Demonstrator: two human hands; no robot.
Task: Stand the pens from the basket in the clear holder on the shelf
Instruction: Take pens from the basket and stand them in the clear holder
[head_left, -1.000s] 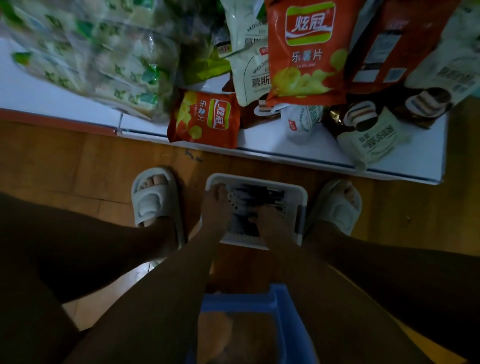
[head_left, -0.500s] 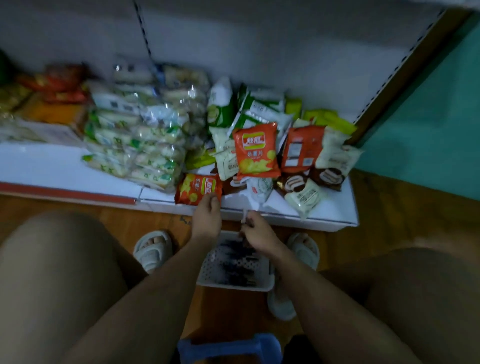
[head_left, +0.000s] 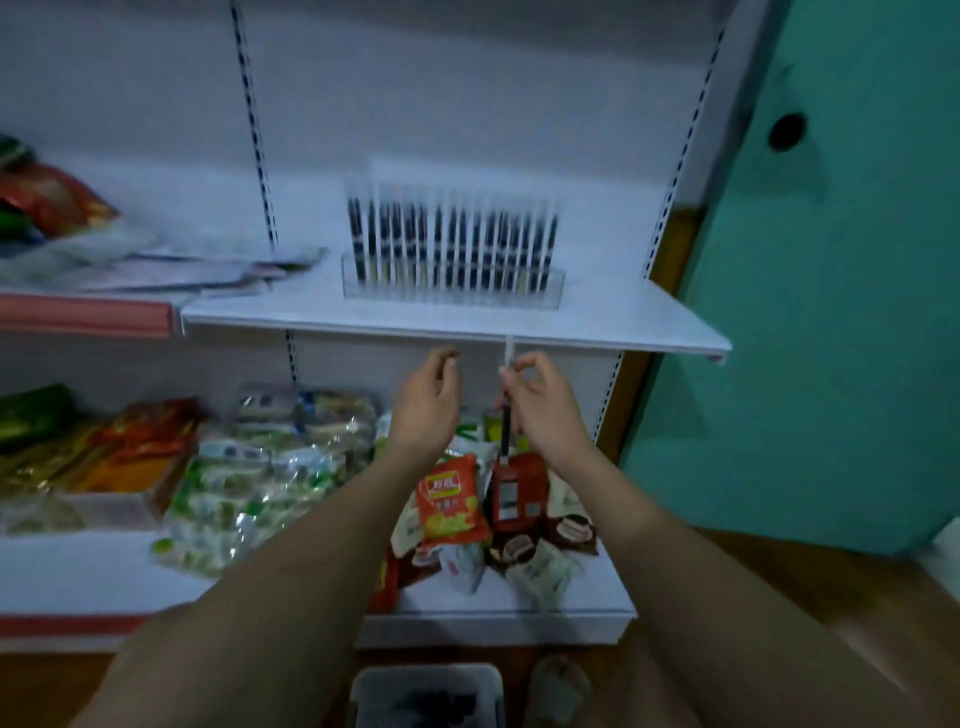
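The clear holder (head_left: 452, 288) stands on the upper shelf (head_left: 613, 322), toward the back panel, and already carries a long row of dark pens (head_left: 451, 244) standing upright side by side; motion blur prevents a count and hides whether any slot is free. The right hand (head_left: 540, 402) pinches one further pen (head_left: 506, 400) between thumb and fingertips, held roughly vertical with its pale end up, just below the front edge of the shelf and in front of the holder. This pen is not yet above the shelf surface and does not touch the holder. The left hand (head_left: 428, 400) is raised beside it, fingers loosely curled and holding nothing; the two hands are close together but apart. The basket (head_left: 363, 691) sits on the floor at the bottom edge of the view, near a foot in a slipper (head_left: 561, 686); dark shapes inside it are probably more pens, though they are too blurred to confirm. Snack packets (head_left: 452, 499) fill the lower shelf behind the hands. Judged from this layout, the task is well advanced: most pens are placed, one is in transit, and an unknown remainder waits in the basket. The remaining step for the held pen is to lift it over the shelf edge and lower it into an open slot.
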